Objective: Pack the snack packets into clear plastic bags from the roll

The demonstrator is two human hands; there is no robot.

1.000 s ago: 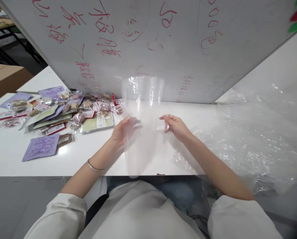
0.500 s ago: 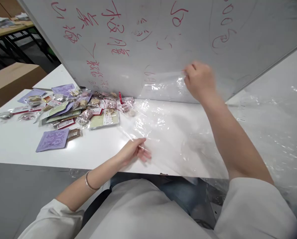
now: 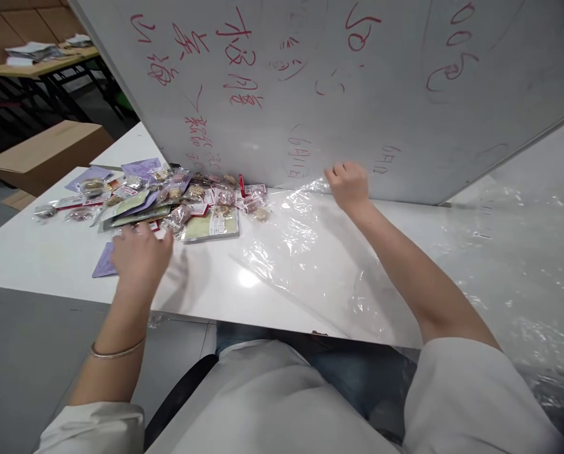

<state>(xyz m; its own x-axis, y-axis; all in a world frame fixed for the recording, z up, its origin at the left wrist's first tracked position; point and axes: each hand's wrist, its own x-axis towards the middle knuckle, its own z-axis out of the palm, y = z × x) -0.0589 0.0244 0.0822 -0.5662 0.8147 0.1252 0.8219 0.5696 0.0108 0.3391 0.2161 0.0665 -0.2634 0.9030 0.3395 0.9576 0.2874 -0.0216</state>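
My right hand is closed on the upper edge of a clear plastic sheet, which lies over the middle and right of the white table. At the left, my left hand is over a purple packet, fingers spread and bent at the near side of the packet pile; whether it touches anything is hidden. The pile holds several small clear bags, green packets and purple packets. A flat green packet with a white label lies at its right end.
A whiteboard with red writing stands along the table's far side. An open cardboard box and a wooden table with papers are at the far left.
My left hand has moved left from the plastic sheet to the packets. My right hand has come down and left with the sheet's edge, and the sheet lies lower. The view has shifted slightly.
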